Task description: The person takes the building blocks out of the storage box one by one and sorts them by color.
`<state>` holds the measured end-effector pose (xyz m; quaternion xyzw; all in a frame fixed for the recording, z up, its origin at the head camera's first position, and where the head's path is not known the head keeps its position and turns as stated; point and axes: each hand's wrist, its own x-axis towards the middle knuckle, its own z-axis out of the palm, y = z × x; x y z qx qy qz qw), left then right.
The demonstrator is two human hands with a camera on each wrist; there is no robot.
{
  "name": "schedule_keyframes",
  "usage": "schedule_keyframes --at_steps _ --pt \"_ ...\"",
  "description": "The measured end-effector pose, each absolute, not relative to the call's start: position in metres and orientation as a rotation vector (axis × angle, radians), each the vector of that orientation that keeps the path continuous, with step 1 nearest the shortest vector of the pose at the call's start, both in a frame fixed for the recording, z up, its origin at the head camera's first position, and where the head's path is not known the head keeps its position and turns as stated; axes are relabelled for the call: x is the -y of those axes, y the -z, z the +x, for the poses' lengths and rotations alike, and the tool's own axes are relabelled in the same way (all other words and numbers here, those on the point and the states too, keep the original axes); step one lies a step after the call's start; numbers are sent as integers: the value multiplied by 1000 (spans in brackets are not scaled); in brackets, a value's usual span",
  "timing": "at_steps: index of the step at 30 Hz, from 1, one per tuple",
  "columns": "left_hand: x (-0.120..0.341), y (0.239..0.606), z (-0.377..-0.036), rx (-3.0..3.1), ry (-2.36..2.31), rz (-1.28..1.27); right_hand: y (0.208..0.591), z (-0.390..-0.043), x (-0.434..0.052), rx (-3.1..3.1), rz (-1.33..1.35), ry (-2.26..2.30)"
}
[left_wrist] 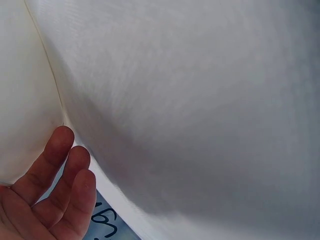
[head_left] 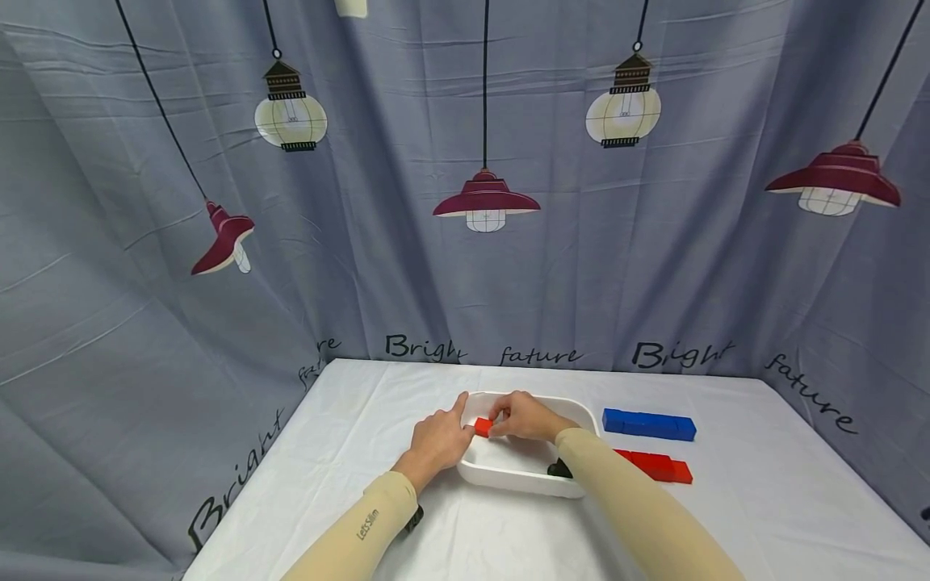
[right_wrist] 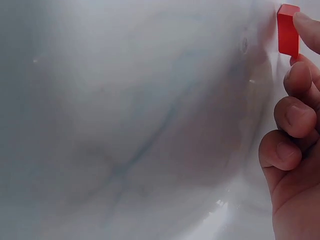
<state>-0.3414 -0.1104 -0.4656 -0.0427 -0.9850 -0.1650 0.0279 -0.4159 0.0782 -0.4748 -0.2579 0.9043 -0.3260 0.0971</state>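
- Right hand (head_left: 525, 416) pinches a small red block (head_left: 483, 427) between its fingertips, with the other fingers curled in, and holds it over the left side of the white tub (head_left: 581, 413).
- Left hand (head_left: 438, 436) rests on the tub's left rim with its fingers straight and loose, one finger pointing along the edge. It holds nothing.
- Behind everything hangs a big grey curtain (head_left: 145, 282) with lamps drawn on it and the words "Bright future" along the bottom.
- Next in size is the table, covered with a white cloth (head_left: 349, 420). The tub sits in the middle of it.
- To the right of the tub lies a long blue bar (head_left: 648, 424), and nearer the person a long red bar (head_left: 657, 466). They are near each other but not touching.
- A small dark thing (head_left: 558, 469) peeks out by the right sleeve at the tub's near edge. I cannot tell what it is.
- The smallest thing is the red block. In the right wrist view it stands upright, close by the tub's white wall.
- To do this well, I think the pinch should stay snug and the block level, so it does not slip.
- I think the left hand should press the rim gently, so the tub does not slide.
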Motion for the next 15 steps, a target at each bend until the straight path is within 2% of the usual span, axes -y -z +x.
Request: schedule_keyframes --at_steps 15 --pt "109 467 -342 3044 515 -119 474 -413 -75 -2694 -717 938"
